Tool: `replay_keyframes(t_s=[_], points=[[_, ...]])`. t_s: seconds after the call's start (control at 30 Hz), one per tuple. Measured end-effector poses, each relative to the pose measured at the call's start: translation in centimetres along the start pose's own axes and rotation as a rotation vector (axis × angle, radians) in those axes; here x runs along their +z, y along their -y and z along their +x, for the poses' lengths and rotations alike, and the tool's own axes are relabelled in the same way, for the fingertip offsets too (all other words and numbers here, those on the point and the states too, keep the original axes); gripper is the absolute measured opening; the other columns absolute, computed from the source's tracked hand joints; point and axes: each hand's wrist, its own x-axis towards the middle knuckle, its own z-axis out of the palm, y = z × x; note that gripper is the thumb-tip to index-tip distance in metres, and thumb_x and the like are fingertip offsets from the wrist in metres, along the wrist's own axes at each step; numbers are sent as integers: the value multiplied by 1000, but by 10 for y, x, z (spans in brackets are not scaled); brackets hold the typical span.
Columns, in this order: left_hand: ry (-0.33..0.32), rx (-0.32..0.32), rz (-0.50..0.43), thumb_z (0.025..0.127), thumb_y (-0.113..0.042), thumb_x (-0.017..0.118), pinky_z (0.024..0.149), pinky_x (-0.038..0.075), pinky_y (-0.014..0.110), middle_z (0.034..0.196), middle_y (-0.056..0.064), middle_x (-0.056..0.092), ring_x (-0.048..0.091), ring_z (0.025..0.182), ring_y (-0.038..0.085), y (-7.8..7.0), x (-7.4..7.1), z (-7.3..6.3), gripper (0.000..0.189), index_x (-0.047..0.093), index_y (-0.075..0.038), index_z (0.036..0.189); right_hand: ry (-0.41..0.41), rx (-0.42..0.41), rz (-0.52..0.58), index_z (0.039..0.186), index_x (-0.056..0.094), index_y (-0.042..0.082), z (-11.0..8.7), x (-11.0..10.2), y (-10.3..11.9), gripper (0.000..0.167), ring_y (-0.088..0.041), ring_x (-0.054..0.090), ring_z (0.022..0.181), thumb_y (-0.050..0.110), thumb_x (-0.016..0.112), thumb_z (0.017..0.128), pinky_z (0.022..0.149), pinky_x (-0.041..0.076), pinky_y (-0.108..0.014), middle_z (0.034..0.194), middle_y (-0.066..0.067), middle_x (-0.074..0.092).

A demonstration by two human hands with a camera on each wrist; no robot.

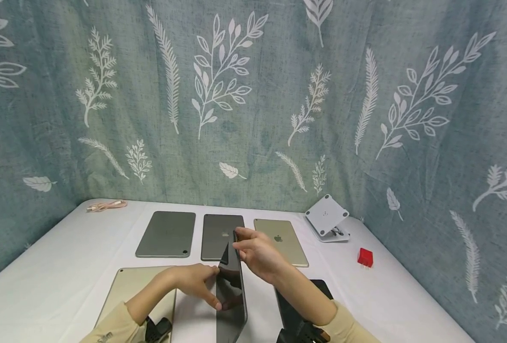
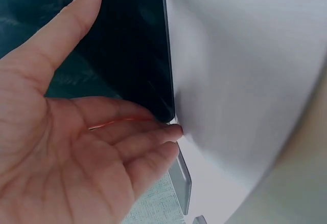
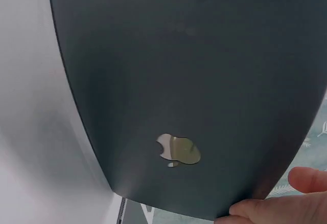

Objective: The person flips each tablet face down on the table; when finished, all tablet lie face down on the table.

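Note:
A dark grey tablet point(image 1: 232, 321) stands on its long edge over the middle of the white table, its glossy black screen turned to the left. My right hand point(image 1: 258, 252) pinches its upper far corner between thumb and fingers. Low on the far end, my left hand point(image 1: 195, 278) lays its thumb on the screen point(image 2: 138, 35) while its other fingers wrap the corner. In the right wrist view, the matte back point(image 3: 127, 81) carries a shiny apple logo point(image 3: 185, 151), and the right fingertips point(image 3: 250, 208) hold the edge.
Behind lie a dark grey tablet point(image 1: 165, 236), a second grey one point(image 1: 210, 238) and a gold one point(image 1: 285, 245). Another gold tablet point(image 1: 125, 290) is under my left arm, a black one point(image 1: 289, 309) under my right. Farther off are a silver stand point(image 1: 326, 214), red charger point(image 1: 365, 257) and pink cable point(image 1: 106, 205).

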Motion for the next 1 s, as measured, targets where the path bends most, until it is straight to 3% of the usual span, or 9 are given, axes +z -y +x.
replay_keyframes(t_s=[0.1, 0.2, 0.33, 0.5, 0.7, 0.87, 1.0], points=[[5, 15, -17, 74, -34, 82, 104, 43, 44, 131, 19, 59, 54, 125, 32, 1, -4, -1, 74, 52, 7, 129, 47, -16, -2, 147, 0, -14, 2, 2, -4, 68, -38, 3, 148, -11, 37, 91, 116, 26, -33, 157, -31, 0], [6, 80, -98, 78, -32, 80, 107, 40, 48, 139, 25, 50, 50, 128, 39, 3, -11, -4, 81, 44, 11, 136, 75, -24, 3, 149, 0, -12, 4, 3, -8, 70, -37, 0, 148, -13, 38, 90, 119, 11, -44, 158, -29, -1], [23, 198, -324, 85, -29, 73, 111, 34, 51, 150, 27, 35, 39, 136, 44, 5, -24, -9, 86, 26, 12, 145, 79, -18, 11, 150, 4, -9, 6, 3, -14, 69, -36, 3, 148, -9, 41, 92, 120, 11, -44, 158, -27, 3], [25, 219, -540, 92, -32, 65, 111, 34, 50, 153, 27, 28, 31, 141, 40, 6, -41, -21, 88, 12, 7, 150, 79, 51, 6, 151, 14, -5, 7, 3, -25, 63, -34, 15, 147, 5, 46, 98, 121, 14, -43, 157, -25, 17], [-7, 184, -597, 93, -31, 64, 109, 36, 52, 154, 31, 21, 26, 142, 44, 8, -57, -35, 95, -2, 3, 152, 94, 130, -59, 151, 22, -2, 10, 2, -39, 66, -35, 15, 148, 18, 54, 97, 119, 10, -52, 158, -21, 19], [7, 193, -573, 87, -27, 72, 107, 38, 51, 150, 30, 32, 32, 139, 44, 12, -64, -42, 106, -5, 5, 151, 131, 178, -205, 149, 27, -2, 14, 0, -47, 67, -36, 25, 145, 14, 60, 93, 118, 14, -54, 154, -22, 30], [38, 218, -530, 82, -25, 77, 110, 32, 53, 149, 30, 33, 33, 139, 44, 18, -67, -44, 110, -3, 11, 149, 145, 192, -309, 149, 27, -2, 17, -2, -55, 70, -35, 32, 142, 9, 63, 90, 117, 21, -53, 150, -22, 36]])
